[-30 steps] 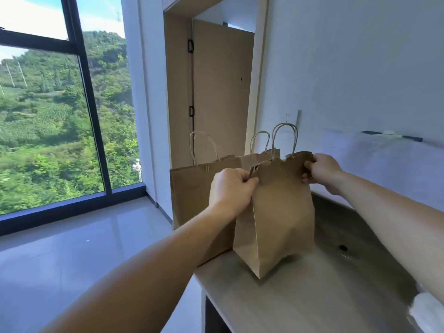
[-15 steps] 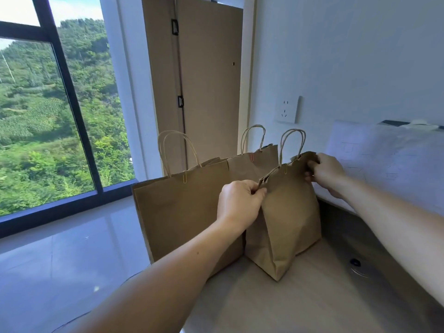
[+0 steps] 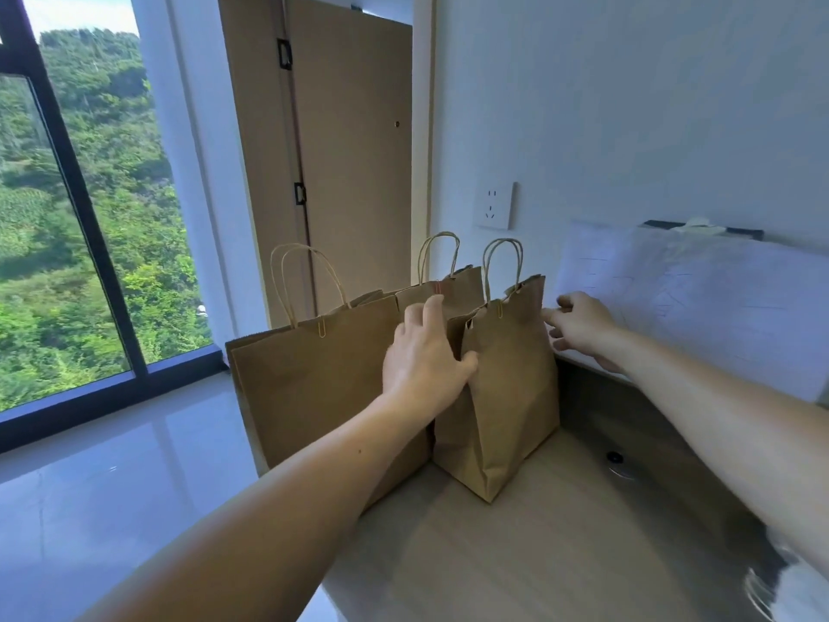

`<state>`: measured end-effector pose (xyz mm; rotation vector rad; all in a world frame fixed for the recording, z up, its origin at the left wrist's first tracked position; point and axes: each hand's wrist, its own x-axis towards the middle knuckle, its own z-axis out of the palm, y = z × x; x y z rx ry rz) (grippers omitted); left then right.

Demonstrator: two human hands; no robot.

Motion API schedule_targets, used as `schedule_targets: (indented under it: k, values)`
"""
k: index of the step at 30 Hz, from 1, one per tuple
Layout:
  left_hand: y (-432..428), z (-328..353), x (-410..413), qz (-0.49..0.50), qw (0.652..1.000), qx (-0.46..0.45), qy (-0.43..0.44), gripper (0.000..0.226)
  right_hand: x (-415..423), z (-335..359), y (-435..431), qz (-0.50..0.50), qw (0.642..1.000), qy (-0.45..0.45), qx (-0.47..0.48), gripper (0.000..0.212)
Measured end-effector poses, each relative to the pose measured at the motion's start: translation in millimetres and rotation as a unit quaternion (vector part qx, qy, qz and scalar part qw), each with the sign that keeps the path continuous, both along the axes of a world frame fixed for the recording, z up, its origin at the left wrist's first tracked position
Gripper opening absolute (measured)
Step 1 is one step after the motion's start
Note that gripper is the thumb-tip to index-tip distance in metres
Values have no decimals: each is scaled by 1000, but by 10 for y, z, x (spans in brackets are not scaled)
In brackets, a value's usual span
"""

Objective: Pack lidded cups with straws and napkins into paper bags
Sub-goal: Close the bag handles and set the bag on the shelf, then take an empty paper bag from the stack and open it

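Both hands have let go of the small paper bag's top corners, which they were pinching half a second ago. The left hand now lies open against the bag's left side, fingers straight and spread, with the thumb touching the side fold. The right hand is at the bag's upper right edge with its fingers loosely extended and holding nothing. Whether its fingertip touches the paper cannot be told.

The small bag stands upright on the wooden countertop, near its left edge, with its twisted-paper handles up and its mouth drawn nearly closed. Touching it on the left is a large paper bag, which stands at the countertop's left edge with a yellow paper clip at its rim. A third paper bag stands behind the two, toward the far left corner.

A white sheet leans against the wall along the far edge, below a wall socket. A small black object sits on the countertop to the right of the bags. Beyond the left edge are a wooden door and a window onto green hillside.
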<state>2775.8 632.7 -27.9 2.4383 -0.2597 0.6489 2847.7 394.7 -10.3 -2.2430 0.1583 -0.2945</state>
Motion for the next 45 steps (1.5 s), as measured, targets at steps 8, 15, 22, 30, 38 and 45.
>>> schedule_targets:
  k: [8, 15, 22, 30, 38, 45]
  values:
    - [-84, 29, -586, -61, 959, 273, -49, 67, -1419, 208, 1, 33, 977, 96, -190, 66]
    - [-267, -8, -1326, -154, 951, 268, -21, 61, -2743, 234, 1, -14, 952, 134, -276, 64]
    - [-890, 100, -2100, -266, 930, 253, 4, 66, -3835, 304, -212, -96, 937, 140, -304, 66]
    - [-1893, 358, -3075, -373, 895, 241, -34, 66, -5223, 377, -867, -205, 925, 132, -291, 54]
    - [-3160, 346, -4356, -430, 860, 273, -38, 73, -6594, 158, -1975, -261, 910, 166, -276, 62]
    - [-4082, 20, -5167, -445, 839, 313, 5, 70, -7503, -208, -2820, -274, 915, 189, -228, 63]
